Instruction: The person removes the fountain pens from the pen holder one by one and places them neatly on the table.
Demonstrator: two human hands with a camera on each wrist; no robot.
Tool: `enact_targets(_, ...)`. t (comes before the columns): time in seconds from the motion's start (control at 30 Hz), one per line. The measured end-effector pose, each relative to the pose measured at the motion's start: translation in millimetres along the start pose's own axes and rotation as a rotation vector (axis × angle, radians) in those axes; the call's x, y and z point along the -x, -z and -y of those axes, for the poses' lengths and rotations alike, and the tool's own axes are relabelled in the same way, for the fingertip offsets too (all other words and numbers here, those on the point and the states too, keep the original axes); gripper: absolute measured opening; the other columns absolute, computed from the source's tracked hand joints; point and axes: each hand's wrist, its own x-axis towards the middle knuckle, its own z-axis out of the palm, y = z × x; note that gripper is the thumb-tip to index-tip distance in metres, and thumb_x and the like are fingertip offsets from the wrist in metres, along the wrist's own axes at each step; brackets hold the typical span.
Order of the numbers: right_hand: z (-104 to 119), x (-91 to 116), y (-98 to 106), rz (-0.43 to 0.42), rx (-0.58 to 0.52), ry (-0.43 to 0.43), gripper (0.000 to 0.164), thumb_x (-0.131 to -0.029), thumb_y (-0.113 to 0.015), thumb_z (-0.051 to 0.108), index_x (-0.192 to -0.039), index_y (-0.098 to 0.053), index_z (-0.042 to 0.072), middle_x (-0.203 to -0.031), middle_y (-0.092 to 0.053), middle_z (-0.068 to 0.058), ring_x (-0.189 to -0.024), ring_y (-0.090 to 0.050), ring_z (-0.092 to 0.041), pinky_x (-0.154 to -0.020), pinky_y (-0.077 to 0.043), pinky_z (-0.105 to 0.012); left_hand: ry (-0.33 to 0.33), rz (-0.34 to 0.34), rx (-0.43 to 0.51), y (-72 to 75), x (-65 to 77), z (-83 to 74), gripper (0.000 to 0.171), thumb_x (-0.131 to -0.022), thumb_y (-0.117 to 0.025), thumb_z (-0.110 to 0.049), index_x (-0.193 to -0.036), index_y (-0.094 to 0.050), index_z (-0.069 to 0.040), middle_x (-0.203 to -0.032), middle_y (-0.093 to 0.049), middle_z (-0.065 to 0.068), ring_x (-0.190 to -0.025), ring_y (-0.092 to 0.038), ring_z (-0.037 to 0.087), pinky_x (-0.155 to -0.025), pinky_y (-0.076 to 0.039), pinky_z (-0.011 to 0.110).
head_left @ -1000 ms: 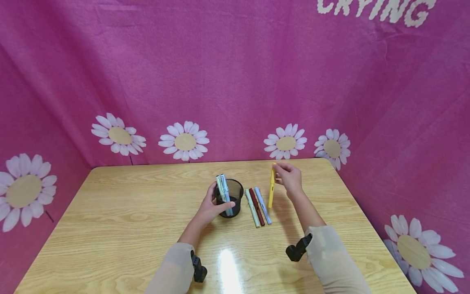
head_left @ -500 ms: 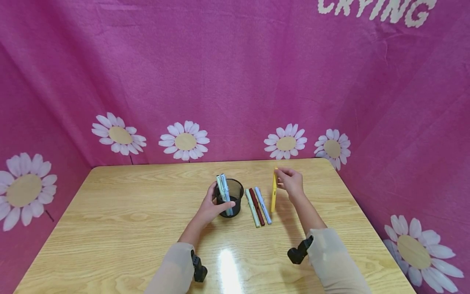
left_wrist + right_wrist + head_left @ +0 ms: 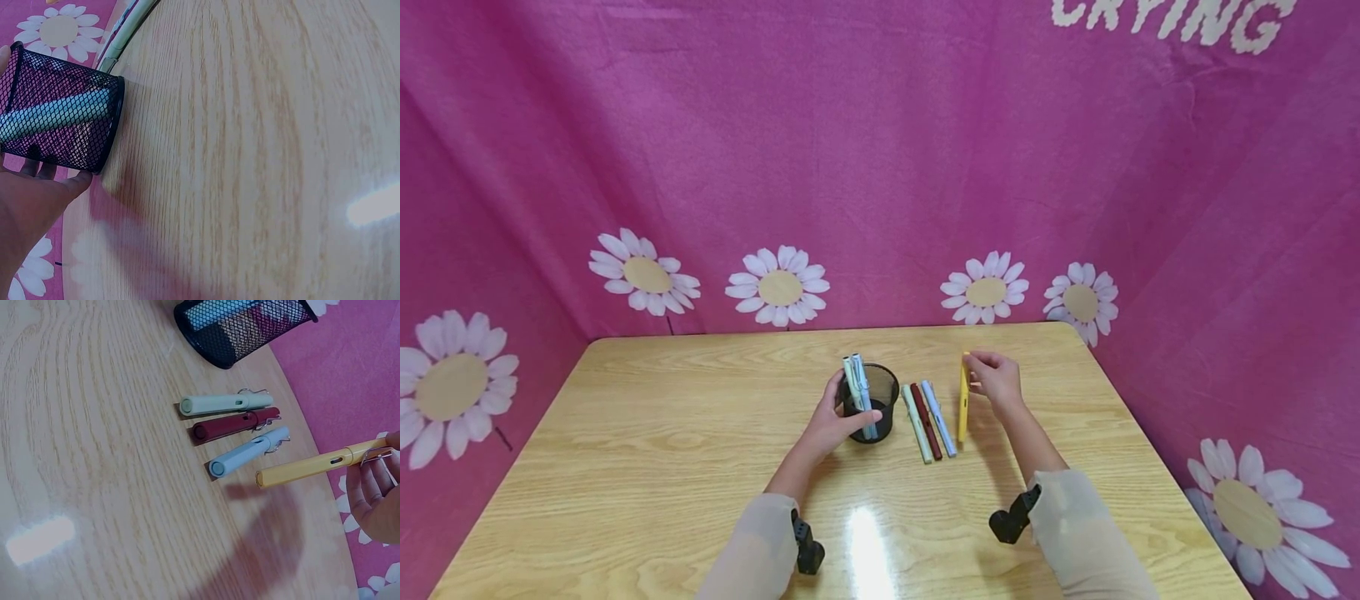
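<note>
My left hand (image 3: 831, 427) grips a black mesh pen cup (image 3: 62, 115) from its left side, thumb across the front. Inside the cup, a pale green pen (image 3: 851, 380) and a light blue pen (image 3: 862, 385) lean to the left. With thumb and fingertips, my right hand (image 3: 996, 381) pinches a yellow pen (image 3: 306, 467) near its clip end. That pen hangs nearly upright, its lower end close over the table. Just left of it a pale green pen (image 3: 215, 404), a dark red pen (image 3: 231, 425) and a light blue pen (image 3: 250, 452) lie side by side.
The wooden table (image 3: 647, 467) ends at a pink cloth backdrop (image 3: 880, 167) printed with daisies. A small black camera sits on each wrist, the right one (image 3: 1015, 515) near the beige sleeve. A bright glare spot (image 3: 868, 550) shows on the front of the table.
My right hand has lowered the yellow pen and moved it slightly right, toward the table's front; the pen now hangs straighter. My left hand and the cup have stayed in place.
</note>
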Motion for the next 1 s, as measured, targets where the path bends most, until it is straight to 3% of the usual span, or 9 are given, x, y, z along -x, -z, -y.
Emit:
enact_targets(0.4,-11,-3,-1,0.004,0.049,-0.014,0.035,-0.091,-0.06,0.015,-0.117,-0.058,-0.008,-0.071,-0.057,0.009,-0.064,-0.054,-0.006,-0.063,-0.054,-0.023,-0.004,0.0,-0.001,0.3,-0.6,1.5,0.096,-0.077,-0.077,-0.025,-0.15,-0.015,-0.021,-0.154,-0.025,0.01,-0.141,-0.023,0.035,-0.11,-0.03,0.051)
enact_targets(0.63,-23,-6,-1,0.003,0.063,-0.039,0.035,-0.09,-0.06,0.014,-0.116,-0.058,-0.009,-0.071,-0.058,0.008,-0.061,-0.054,-0.005,-0.06,-0.052,-0.022,0.016,0.044,0.01,1.6,15.9,-24.3,0.094,-0.079,-0.075,-0.018,-0.15,-0.013,-0.013,-0.154,-0.022,0.015,-0.141,-0.021,0.038,-0.11,-0.029,0.051)
enact_targets(0.83,-24,-7,-4,-0.002,0.054,-0.048,0.035,-0.09,-0.06,0.014,-0.117,-0.059,-0.008,-0.072,-0.059,0.007,-0.062,-0.055,-0.006,-0.059,-0.052,-0.022,0.022,0.023,0.014,0.8,0.4,-1.3,0.096,-0.078,-0.076,-0.021,-0.15,-0.013,-0.02,-0.155,-0.022,0.012,-0.141,-0.022,0.038,-0.11,-0.029,0.052)
enact_targets(1.0,-23,-8,-4,0.001,0.052,-0.057,0.034,-0.09,-0.06,0.014,-0.117,-0.059,-0.007,-0.073,-0.059,0.007,-0.063,-0.055,-0.007,-0.064,-0.053,-0.025,0.007,0.004,-0.001,0.6,-1.9,3.7,0.096,-0.077,-0.078,-0.025,-0.15,-0.015,-0.022,-0.153,-0.025,0.01,-0.14,-0.025,0.036,-0.109,-0.03,0.051)
